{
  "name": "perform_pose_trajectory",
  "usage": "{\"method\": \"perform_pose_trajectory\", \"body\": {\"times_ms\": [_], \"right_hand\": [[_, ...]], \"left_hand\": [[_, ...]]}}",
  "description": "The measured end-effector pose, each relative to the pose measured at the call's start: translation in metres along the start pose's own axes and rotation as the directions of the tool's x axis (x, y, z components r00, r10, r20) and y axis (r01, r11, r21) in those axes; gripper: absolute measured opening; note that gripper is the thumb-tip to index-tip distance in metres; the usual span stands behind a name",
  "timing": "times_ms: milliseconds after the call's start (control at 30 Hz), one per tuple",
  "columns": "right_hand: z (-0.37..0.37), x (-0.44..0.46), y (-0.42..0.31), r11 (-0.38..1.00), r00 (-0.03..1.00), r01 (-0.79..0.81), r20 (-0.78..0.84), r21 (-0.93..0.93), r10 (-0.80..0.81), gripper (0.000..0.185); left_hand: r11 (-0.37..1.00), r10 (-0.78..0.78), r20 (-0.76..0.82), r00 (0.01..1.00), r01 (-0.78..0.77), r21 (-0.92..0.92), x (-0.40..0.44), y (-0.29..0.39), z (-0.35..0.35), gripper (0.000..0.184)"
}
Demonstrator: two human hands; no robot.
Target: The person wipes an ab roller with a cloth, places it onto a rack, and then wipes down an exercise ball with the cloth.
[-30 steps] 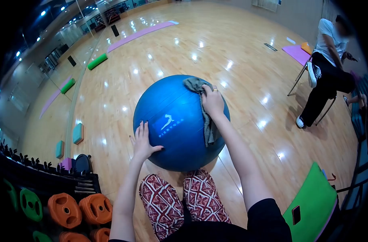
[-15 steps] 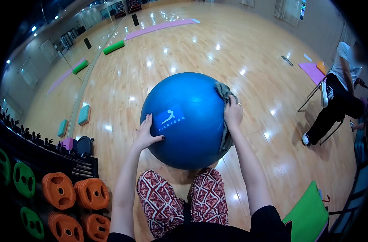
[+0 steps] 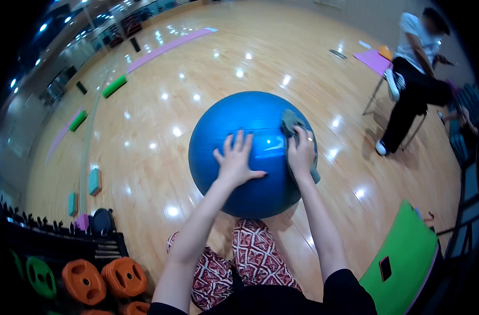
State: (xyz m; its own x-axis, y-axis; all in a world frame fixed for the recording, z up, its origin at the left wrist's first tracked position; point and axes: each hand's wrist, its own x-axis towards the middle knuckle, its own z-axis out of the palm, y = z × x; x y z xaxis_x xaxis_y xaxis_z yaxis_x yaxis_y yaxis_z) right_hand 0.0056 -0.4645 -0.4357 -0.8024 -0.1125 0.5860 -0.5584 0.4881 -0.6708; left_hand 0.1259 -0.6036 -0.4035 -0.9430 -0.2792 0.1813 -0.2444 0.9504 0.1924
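Observation:
A large blue exercise ball [image 3: 210, 134] rests on the wooden floor in front of my knees. My left hand [image 3: 236, 161] lies on its upper front, fingers spread, holding nothing. On the ball's right side my right hand [image 3: 301, 153] presses a grey-green cloth [image 3: 290, 121], fingers bent over it. Part of the cloth hangs below that hand along the ball's edge. A bright patch shows between the two hands, and no lettering can be read there.
Orange weight plates [image 3: 84, 282] sit on a rack at lower left. At right, a green mat [image 3: 394, 257] carries a phone [image 3: 385, 268]. A seated person [image 3: 415, 68] is on a chair farther off. A green foam roller [image 3: 114, 86] lies near the mirror.
My left hand has moved right and up across the ball, fingers now spread wider. The logo has gone from its earlier spot. My view has turned, and a phone now shows on the green mat.

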Motion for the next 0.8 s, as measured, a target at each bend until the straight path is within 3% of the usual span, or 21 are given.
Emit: {"method": "perform_pose_trajectory", "body": {"times_ms": [67, 133, 167, 233, 267, 300, 333, 400, 433, 533, 600, 667, 733, 800], "right_hand": [[-0.01, 0.011, 0.002, 0.997, 0.999, 0.044, 0.003, -0.066, -0.044, 0.026], [-0.029, 0.019, 0.021, 0.99, 1.0, -0.019, 0.0, -0.142, 0.019, 0.027], [-0.039, 0.022, 0.043, 0.983, 0.998, -0.056, -0.026, -0.175, 0.052, 0.027], [-0.058, 0.02, 0.081, 0.955, 0.989, -0.129, -0.103, -0.269, 0.104, 0.028], [-0.07, 0.019, 0.097, 0.93, 0.984, -0.165, -0.119, -0.328, 0.132, 0.028], [-0.082, 0.018, 0.114, 0.921, 0.977, -0.195, -0.148, -0.338, 0.153, 0.028], [-0.092, 0.016, 0.129, 0.911, 0.969, -0.224, -0.178, -0.347, 0.17, 0.028], [-0.112, 0.009, 0.146, 0.884, 0.949, -0.307, -0.188, -0.352, 0.254, 0.028], [-0.121, 0.012, 0.151, 0.865, 0.929, -0.366, -0.191, -0.342, 0.318, 0.028], [-0.141, 0.017, 0.126, 0.861, 0.909, -0.401, -0.253, -0.312, 0.331, 0.027], [-0.146, 0.023, 0.094, 0.877, 0.959, -0.244, -0.239, -0.415, 0.153, 0.024], [-0.145, 0.034, 0.062, 0.801, 0.97, -0.235, -0.187, -0.55, 0.157, 0.024], [-0.152, 0.031, 0.063, 0.745, 0.969, -0.229, -0.218, -0.626, 0.116, 0.026], [-0.173, 0.011, 0.085, 0.749, 0.965, -0.253, -0.219, -0.612, 0.146, 0.028]], "left_hand": [[0.974, 0.218, 0.073, 0.973, -0.213, -0.07, 0.015, 0.045, 0.0, 0.095], [0.845, 0.395, -0.137, 0.908, -0.418, -0.334, 0.028, 0.056, -0.006, 0.08], [0.869, 0.331, -0.221, 0.917, -0.388, -0.306, 0.029, 0.051, -0.018, 0.069], [0.881, 0.216, -0.365, 0.905, -0.342, -0.327, 0.05, 0.008, -0.014, 0.067], [0.91, 0.154, -0.334, 0.93, -0.265, -0.318, 0.059, -0.013, -0.008, 0.068], [0.975, 0.037, -0.206, 0.978, -0.08, -0.208, 0.064, -0.023, -0.006, 0.072], [0.971, 0.059, -0.194, 0.979, -0.101, -0.215, 0.072, -0.026, 0.015, 0.072], [0.943, 0.08, 0.064, 0.995, -0.055, -0.329, 0.091, -0.028, 0.067, 0.074], [0.981, 0.005, 0.142, 0.99, 0.023, -0.194, 0.077, 0.018, 0.037, 0.074], [0.986, 0.151, 0.01, 0.989, -0.149, -0.074, 0.064, 0.088, 0.043, 0.073], [0.938, 0.337, -0.056, 0.94, -0.34, -0.065, 0.044, 0.133, 0.035, 0.068], [0.796, 0.567, 0.011, 0.823, -0.545, -0.265, 0.033, 0.15, 0.018, 0.063], [0.684, 0.634, 0.049, 0.772, -0.53, -0.502, 0.044, 0.136, -0.001, 0.056], [0.684, 0.454, -0.239, 0.859, -0.507, -0.524, 0.077, 0.111, 0.042, 0.049]]}}
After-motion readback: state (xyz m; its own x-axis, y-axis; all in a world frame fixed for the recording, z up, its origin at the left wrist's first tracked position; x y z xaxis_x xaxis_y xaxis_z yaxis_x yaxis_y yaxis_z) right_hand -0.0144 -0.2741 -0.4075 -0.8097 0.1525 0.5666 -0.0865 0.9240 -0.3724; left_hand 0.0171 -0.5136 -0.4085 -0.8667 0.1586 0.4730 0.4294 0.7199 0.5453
